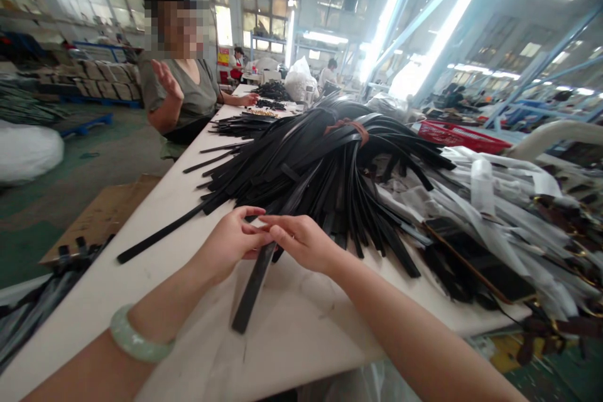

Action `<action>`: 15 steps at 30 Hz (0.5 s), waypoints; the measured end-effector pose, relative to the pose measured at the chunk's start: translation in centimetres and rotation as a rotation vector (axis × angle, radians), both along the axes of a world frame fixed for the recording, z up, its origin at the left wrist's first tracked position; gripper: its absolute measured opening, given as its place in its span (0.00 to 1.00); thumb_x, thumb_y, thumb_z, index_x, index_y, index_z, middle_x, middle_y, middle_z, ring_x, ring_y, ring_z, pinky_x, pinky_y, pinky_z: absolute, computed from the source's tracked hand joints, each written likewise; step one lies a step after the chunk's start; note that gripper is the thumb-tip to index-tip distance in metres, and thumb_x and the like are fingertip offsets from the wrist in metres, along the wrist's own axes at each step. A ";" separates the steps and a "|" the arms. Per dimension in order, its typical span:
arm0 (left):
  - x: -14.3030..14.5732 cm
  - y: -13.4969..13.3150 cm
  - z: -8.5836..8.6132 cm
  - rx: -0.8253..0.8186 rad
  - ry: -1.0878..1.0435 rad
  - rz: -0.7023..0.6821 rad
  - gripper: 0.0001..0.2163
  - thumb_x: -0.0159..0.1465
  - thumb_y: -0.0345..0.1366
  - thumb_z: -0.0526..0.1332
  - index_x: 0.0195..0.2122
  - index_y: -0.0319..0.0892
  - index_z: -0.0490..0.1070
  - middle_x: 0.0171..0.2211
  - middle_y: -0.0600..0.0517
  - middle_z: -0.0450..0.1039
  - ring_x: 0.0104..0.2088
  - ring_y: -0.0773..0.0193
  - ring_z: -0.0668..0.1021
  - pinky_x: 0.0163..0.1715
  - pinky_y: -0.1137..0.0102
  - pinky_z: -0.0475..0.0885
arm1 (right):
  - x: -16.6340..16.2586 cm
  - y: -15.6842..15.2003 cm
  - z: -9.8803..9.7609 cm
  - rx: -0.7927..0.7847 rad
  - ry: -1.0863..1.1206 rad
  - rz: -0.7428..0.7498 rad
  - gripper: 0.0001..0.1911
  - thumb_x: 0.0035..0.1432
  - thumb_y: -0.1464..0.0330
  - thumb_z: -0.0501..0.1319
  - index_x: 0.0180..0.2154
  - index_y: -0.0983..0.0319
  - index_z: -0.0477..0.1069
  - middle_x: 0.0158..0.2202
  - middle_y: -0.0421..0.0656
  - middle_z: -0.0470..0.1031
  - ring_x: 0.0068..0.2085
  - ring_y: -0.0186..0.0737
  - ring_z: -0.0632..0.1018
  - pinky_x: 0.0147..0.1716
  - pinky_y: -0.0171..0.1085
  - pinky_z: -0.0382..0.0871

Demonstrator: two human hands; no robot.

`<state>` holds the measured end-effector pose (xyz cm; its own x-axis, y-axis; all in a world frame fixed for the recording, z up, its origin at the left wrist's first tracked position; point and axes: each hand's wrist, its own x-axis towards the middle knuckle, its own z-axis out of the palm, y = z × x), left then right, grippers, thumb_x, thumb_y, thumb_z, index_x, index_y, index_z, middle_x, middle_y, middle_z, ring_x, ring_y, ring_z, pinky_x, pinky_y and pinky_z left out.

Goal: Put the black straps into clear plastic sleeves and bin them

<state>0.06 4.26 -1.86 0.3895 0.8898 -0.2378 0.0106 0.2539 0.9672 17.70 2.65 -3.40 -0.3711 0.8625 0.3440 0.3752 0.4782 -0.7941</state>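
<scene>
My left hand [232,242] and my right hand [301,240] meet over the white table [141,264], both pinching the upper end of one black strap [252,289]. The strap runs down and toward me, its free end lying on the table. A pale green bangle [134,339] sits on my left wrist. Just beyond my fingers spreads a big heap of black straps [330,163], bound near its top by a brown band [351,127].
White plastic sleeves and brown belts [509,213] pile up at the right, with a red basket [455,135] behind. A co-worker [176,75] sits at the table's far left side with one hand raised. Cardboard [101,213] and bags lie on the floor left.
</scene>
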 end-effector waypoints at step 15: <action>0.0 0.4 -0.7 0.016 -0.021 0.069 0.23 0.52 0.29 0.70 0.48 0.38 0.65 0.27 0.50 0.78 0.29 0.58 0.82 0.27 0.69 0.76 | -0.9 -0.3 -0.1 -0.328 0.413 0.149 0.33 0.60 0.43 0.50 0.48 0.60 0.77 0.48 0.48 0.78 0.54 0.48 0.74 0.58 0.49 0.62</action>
<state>0.11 4.70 -2.58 0.3317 0.9183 -0.2160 -0.0266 0.2380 0.9709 16.76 2.39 -3.55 -0.3883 0.8975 0.2091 -0.0518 0.2053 -0.9773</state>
